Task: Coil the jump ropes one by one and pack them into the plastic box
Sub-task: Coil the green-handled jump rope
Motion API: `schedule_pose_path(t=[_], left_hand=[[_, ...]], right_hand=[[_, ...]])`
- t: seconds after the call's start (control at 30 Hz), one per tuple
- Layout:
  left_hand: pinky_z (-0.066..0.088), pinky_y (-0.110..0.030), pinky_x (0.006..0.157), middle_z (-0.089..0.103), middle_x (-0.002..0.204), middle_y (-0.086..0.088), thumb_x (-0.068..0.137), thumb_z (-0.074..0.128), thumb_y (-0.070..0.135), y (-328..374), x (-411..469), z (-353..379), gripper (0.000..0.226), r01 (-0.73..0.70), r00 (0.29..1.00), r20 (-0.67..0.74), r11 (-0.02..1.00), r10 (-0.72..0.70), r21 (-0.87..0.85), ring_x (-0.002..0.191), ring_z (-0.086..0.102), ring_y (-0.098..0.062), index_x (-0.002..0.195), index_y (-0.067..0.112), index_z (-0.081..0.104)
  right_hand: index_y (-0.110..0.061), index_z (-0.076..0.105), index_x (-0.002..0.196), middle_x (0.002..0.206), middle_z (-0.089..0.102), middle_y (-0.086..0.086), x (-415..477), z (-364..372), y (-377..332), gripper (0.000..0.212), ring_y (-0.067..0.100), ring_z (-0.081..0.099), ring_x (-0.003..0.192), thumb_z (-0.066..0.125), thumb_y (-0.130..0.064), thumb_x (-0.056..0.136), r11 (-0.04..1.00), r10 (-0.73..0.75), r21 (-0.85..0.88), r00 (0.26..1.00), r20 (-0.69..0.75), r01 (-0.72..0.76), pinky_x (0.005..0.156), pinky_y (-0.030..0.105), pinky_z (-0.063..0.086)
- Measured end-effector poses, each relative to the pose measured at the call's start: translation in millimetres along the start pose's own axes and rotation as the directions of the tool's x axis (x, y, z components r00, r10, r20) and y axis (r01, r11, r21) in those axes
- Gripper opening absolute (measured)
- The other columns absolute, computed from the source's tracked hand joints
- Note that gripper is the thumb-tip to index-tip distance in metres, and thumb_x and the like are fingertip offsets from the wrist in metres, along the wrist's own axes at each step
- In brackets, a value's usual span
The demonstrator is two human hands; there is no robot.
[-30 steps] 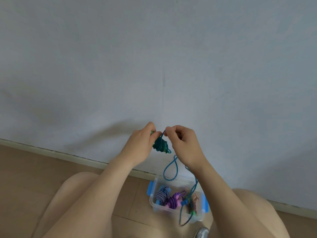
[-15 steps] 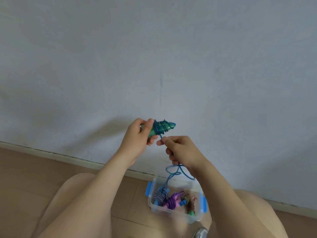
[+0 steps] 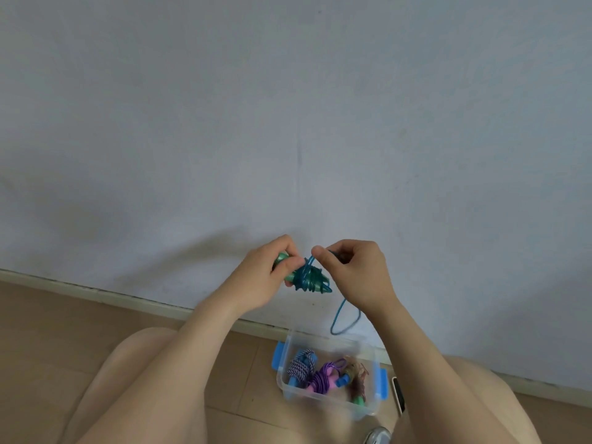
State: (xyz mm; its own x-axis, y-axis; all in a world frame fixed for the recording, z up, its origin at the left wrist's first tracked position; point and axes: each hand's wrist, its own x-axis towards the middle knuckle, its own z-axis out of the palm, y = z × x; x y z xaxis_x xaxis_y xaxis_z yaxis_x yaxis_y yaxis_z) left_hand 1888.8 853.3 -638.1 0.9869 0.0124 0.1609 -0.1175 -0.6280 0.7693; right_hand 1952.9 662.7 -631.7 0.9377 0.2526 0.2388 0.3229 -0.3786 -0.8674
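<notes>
**A:** Quick, hands first. Left one?
**B:** The left hand (image 3: 266, 277) is gripping the teal rope (image 3: 309, 277) by its handles (image 3: 282, 257). Fingers are curling tight round the green end and the thumb is pressing on top.
**A:** And the other?
**B:** The right hand (image 3: 355, 277) is pinching the cord between thumb and forefinger, just above the coil, with the other fingers curling in. The two hands are nearly touching.
**A:** Where's the rope sitting?
**B:** It's hanging in the air in front of the wall (image 3: 288, 123), above the box (image 3: 333, 403). The cord is wrapping round the handles in a thick coil, tip pointing down-right. A slack loop (image 3: 339, 318) is dangling under the right wrist, its bottom hanging just over the box's far rim. Can't tell where the loop is ending, since the wrist is hiding it.
**A:** Box?
**B:** It's sitting open-topped on the floor (image 3: 64, 331), far side close to the skirting (image 3: 128, 299), between the person's knees. Blue clips (image 3: 278, 355) are showing on both ends.
**A:** Inside?
**B:** Three bundles are lying side by side and touching. The striped rope (image 3: 298, 368) is at the left end, the purple rope (image 3: 323, 378) in the middle, the brown rope (image 3: 355, 376) at the right end.
**A:** Anything else?
**B:** A dark flat thing (image 3: 398, 395) is lying on the floor just right of the box, too blurry to name.
</notes>
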Motion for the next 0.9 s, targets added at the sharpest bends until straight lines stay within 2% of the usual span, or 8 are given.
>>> schedule_pose_path(t=[0.13, 0.23, 0.37, 0.5, 0.57, 0.63, 0.8, 0.9], left_hand=[[0.046, -0.023, 0.066, 0.063, 0.074, 0.009, 0.112, 0.046, 0.031, 7.6, -1.6, -0.3, 0.022, 0.031, 0.998, 0.060, 0.954, -0.014, -0.298, 0.063, 0.056, -0.007, 0.098, 0.018, 0.056], [0.042, -0.032, 0.065, 0.062, 0.084, -0.010, 0.114, 0.041, 0.027, 11.6, -1.5, 4.3, 0.025, 0.066, 0.998, 0.045, 0.799, -0.049, -0.597, 0.064, 0.049, -0.019, 0.094, 0.019, 0.055], [0.046, -0.031, 0.057, 0.064, 0.079, -0.015, 0.112, 0.047, 0.030, 10.9, 4.0, 4.6, 0.028, 0.064, 0.976, -0.098, 0.693, -0.193, -0.719, 0.058, 0.051, -0.020, 0.104, 0.005, 0.055], [0.057, -0.037, 0.064, 0.075, 0.090, -0.013, 0.107, 0.057, 0.037, -1.7, 10.2, 5.6, 0.027, 0.077, 0.917, -0.301, 0.856, -0.262, -0.512, 0.058, 0.063, -0.019, 0.102, 0.010, 0.053], [0.056, -0.031, 0.064, 0.071, 0.090, -0.007, 0.106, 0.058, 0.038, -7.4, 9.0, 6.8, 0.025, 0.113, 0.909, -0.373, 0.971, -0.187, -0.212, 0.062, 0.064, -0.016, 0.099, 0.016, 0.050], [0.045, -0.026, 0.059, 0.064, 0.085, 0.000, 0.107, 0.057, 0.037, -9.8, 6.0, 8.6, 0.024, 0.129, 0.937, -0.333, 0.990, -0.103, 0.058, 0.070, 0.059, -0.014, 0.098, 0.018, 0.046], [0.050, -0.038, 0.066, 0.062, 0.082, -0.005, 0.108, 0.054, 0.033, -6.5, 0.9, 7.3, 0.021, 0.060, 0.983, -0.179, 0.996, -0.046, 0.074, 0.074, 0.060, -0.024, 0.097, 0.019, 0.043], [0.056, -0.048, 0.079, 0.065, 0.095, -0.004, 0.108, 0.050, 0.033, -2.3, -2.4, 0.6, 0.017, 0.099, 0.992, -0.083, 0.992, -0.093, 0.075, 0.086, 0.066, -0.025, 0.095, 0.024, 0.042]], right_hand=[[-0.011, 0.077, 0.076, 0.054, 0.054, -0.005, 3.1, -6.0, -0.3, 0.037, 0.011, 0.041, 0.048, 0.087, -0.046, 0.084, 0.972, 0.122, 0.204, 0.992, -0.014, -0.116, 0.050, 0.020, 0.037], [0.000, 0.075, 0.083, 0.060, 0.048, 0.006, 4.0, -5.9, 0.2, 0.035, 0.021, 0.035, 0.056, 0.079, -0.033, 0.095, 0.890, 0.243, 0.367, 0.962, 0.124, -0.272, 0.051, 0.028, 0.034], [-0.002, 0.078, 0.091, 0.060, 0.053, 0.004, -2.3, 2.2, -0.6, 0.040, 0.018, 0.059, 0.057, 0.064, -0.036, 0.105, 0.921, 0.254, 0.244, 0.943, 0.214, -0.303, 0.057, 0.025, 0.050], [-0.011, 0.078, 0.100, 0.064, 0.055, 0.007, -11.4, 13.7, -3.4, 0.031, 0.019, 0.051, 0.052, 0.056, -0.031, 0.108, 0.945, 0.196, 0.169, 0.900, 0.389, -0.278, 0.054, 0.027, 0.044], [-0.007, 0.076, 0.097, 0.066, 0.060, 0.014, -14.8, 17.7, -5.9, 0.029, 0.019, 0.047, 0.052, 0.057, -0.027, 0.106, 0.981, 0.144, 0.053, 0.883, 0.447, -0.187, 0.055, 0.029, 0.042], [0.001, 0.072, 0.084, 0.064, 0.059, 0.016, -15.8, 20.5, -7.8, 0.034, 0.017, 0.043, 0.054, 0.061, -0.027, 0.100, 0.995, 0.082, -0.083, 0.898, 0.431, -0.051, 0.059, 0.031, 0.040], [0.007, 0.053, 0.069, 0.053, 0.036, 0.002, -13.2, 17.2, -10.0, 0.040, 0.015, 0.029, 0.053, 0.062, -0.022, 0.095, 0.985, 0.019, -0.170, 0.947, 0.321, 0.038, 0.052, 0.028, 0.028], [0.003, 0.059, 0.066, 0.052, 0.034, 0.001, -15.4, 13.8, -14.6, 0.036, 0.015, 0.028, 0.053, 0.063, -0.020, 0.093, 0.988, 0.022, -0.148, 0.926, 0.377, 0.037, 0.051, 0.026, 0.027]])
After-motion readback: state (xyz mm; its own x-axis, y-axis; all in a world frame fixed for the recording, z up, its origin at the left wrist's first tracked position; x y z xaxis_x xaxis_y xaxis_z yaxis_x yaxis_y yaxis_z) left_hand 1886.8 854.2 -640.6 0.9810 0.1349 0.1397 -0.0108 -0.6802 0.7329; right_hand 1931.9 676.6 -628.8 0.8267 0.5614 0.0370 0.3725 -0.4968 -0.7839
